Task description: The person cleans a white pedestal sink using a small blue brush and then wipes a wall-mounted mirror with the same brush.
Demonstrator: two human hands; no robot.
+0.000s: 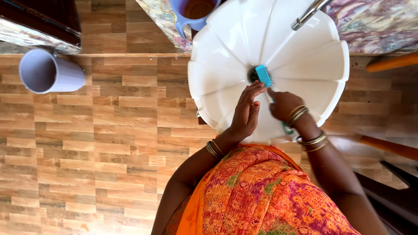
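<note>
Right hand (283, 103) closed round the handle of a blue brush (263, 75) sitting on the drain of the white basin (226, 87), left hand (246, 114) open, fingertips beside it; basin looks mostly clean already.

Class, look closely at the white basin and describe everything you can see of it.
The white basin is round with a scalloped rim and raised ribs running to a dark central drain. It looks like glossy ceramic or plastic. A metal tap reaches over it. A blue brush head sits at the drain, with the left hand and right hand over the bowl.
</note>
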